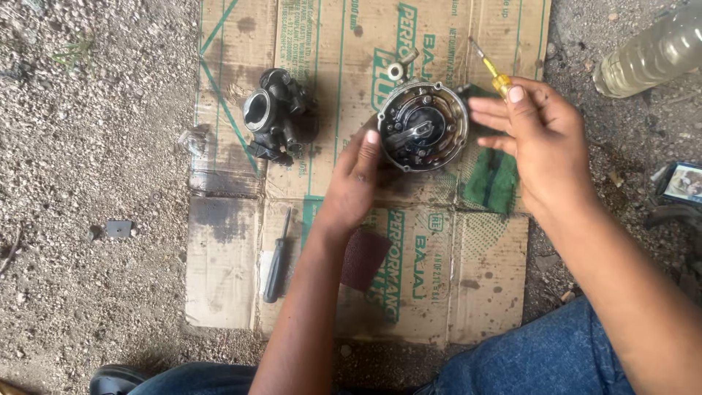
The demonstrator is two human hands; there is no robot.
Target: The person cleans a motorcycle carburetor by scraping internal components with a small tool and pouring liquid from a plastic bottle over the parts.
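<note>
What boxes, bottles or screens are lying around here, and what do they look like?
Flattened cardboard box: spread on the gravel under the parts, brown with green printing and dark oily stains.
Plastic bottle: top right on the ground, lying tilted, clear with pale yellowish liquid.
Small screen or printed picture: right edge, a dark-framed rectangle, partly cut off; I cannot tell which.

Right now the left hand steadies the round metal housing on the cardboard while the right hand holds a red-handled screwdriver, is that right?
Not quite: the head view shows that the screwdriver in the right hand has a yellow handle, not a red one. The rest holds: the left hand steadies the round metal housing on the cardboard.
</note>
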